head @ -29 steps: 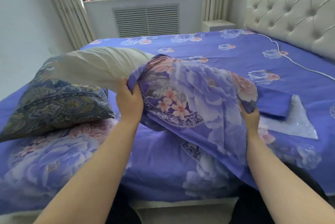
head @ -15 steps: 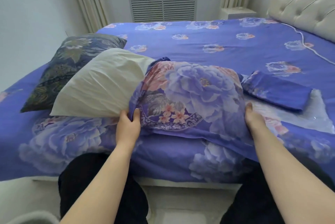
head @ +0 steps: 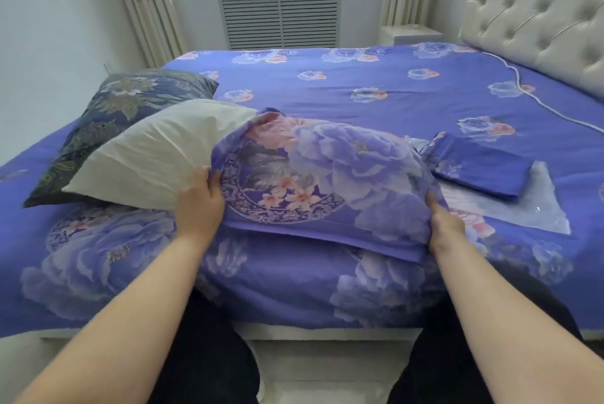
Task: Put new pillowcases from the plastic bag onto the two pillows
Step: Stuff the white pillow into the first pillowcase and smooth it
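Since there is only the head view to go by, everything rests on it: the white pillow (head: 157,158) lies on the bed (head: 359,90) with its long axis running left to right, its right half already inside the floral pillowcase (head: 320,175) and its bare left half sticking out toward the dark patterned pillow (head: 130,103) behind it. The left hand (head: 199,204) sits right at the case's open mouth, fingers curled on the fabric edge where it meets the bare pillow — the nearer hand to the uncovered part. The right hand (head: 444,227) grips the case at its closed, right end. So the pull to come, I judge, runs leftward along that axis, with the right hand as anchor. A second folded pillowcase (head: 477,165) rests on the plastic bag (head: 536,204), just beside the right hand, not yet used.
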